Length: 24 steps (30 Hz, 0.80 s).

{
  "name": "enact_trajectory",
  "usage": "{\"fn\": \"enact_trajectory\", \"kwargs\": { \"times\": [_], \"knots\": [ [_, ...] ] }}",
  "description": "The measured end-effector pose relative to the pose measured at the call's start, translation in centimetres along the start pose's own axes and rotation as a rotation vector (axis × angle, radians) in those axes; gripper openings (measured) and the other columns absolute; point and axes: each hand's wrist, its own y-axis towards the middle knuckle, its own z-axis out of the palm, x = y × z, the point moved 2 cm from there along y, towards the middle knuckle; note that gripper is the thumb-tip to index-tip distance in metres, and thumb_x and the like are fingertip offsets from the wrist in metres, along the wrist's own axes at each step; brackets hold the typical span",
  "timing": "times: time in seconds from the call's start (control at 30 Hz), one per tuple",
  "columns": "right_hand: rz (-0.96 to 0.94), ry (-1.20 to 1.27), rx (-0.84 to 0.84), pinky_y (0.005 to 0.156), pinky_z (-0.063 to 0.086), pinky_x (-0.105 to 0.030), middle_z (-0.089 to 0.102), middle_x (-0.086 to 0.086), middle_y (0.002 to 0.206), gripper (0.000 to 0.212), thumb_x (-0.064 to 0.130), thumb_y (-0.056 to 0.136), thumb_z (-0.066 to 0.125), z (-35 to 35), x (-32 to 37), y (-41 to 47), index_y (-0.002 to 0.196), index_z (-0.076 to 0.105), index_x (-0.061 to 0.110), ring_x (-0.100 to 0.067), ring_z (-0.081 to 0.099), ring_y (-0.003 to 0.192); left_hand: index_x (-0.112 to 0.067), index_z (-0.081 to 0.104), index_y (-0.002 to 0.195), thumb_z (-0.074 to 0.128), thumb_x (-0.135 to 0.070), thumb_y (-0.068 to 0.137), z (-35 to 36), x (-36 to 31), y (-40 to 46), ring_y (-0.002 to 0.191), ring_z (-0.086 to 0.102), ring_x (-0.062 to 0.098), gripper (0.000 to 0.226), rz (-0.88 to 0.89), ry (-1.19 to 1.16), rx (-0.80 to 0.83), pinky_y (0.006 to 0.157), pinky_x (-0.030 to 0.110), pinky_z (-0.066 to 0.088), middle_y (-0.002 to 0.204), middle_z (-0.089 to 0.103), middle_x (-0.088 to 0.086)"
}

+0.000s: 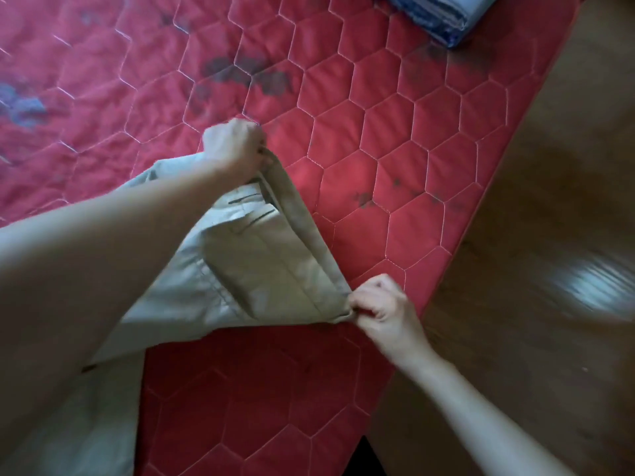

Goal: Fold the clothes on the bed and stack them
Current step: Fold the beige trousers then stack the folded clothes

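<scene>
— Two things besides the garment: a folded stack of blue cloth (434, 15) at the far edge of the bed (395, 139), cut off by the frame, and a brown wooden floor (549, 235) along the bed's right side, with a pale blurred glare on it.

— Anything in the way?

— The left forearm crosses the lower left of the view and hides much of the beige trousers (254, 262). What lies under it cannot be told.

— Count them for me.

— One pair of trousers, one blue stack, two hands. The trousers are near the bed's right edge, lifted at the waistband, the rest trailing down toward the lower left.

— And the hands?

— The left hand (235, 149) has its fingers curled round one end of the waistband, farther up the bed. The right hand (381, 304) pinches the other end, close to the bed's edge. The band runs taut between them.

— Materials?

— The trousers look like smooth woven cloth with a slit pocket and a belt loop showing. The bed cover is red, quilted in hexagons by pale stitching, with dark blotches and a few bluish patches. The blue stack shows layered folded edges.
</scene>
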Motion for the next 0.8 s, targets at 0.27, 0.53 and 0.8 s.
{"fn": "enact_trajectory", "kwargs": {
  "times": [0.27,0.53,0.8],
  "knots": [
    [-0.366,-0.68,0.2,0.074,0.054,-0.041,0.073,0.006,0.105,0.024,-0.006,0.066,0.077,-8.2,-3.2,12.2,0.078,0.076,0.015,-0.026,0.064,0.102,-0.017,0.073,0.088,0.073,-0.038,0.078,-10.3,7.3,0.0,0.072,0.055,0.026,0.023,-0.179,-0.193,-0.228,0.063,0.032,0.038,0.079,0.065,0.009],
    [0.099,-0.278,-0.05,0.09,0.046,-0.038,0.07,-0.003,0.108,0.029,-0.002,0.084,0.052,-4.6,-2.6,17.2,0.095,0.074,0.014,-0.028,0.059,0.104,-0.02,0.073,0.094,0.063,-0.019,0.084,-7.2,10.8,-1.4,0.083,0.062,0.032,0.014,-0.261,-0.178,-0.149,0.066,0.036,0.047,0.091,0.068,0.013],
    [0.287,-0.178,0.193,0.101,0.04,-0.04,0.058,-0.01,0.126,0.051,0.051,0.095,0.046,5.8,4.4,20.2,0.125,0.056,0.01,-0.029,0.052,0.118,-0.026,0.067,0.113,0.061,-0.017,0.085,-4.1,8.7,3.0,0.098,0.06,0.031,0.03,-0.074,-0.113,0.082,0.071,0.035,0.046,0.109,0.066,0.008]
  ]
}}
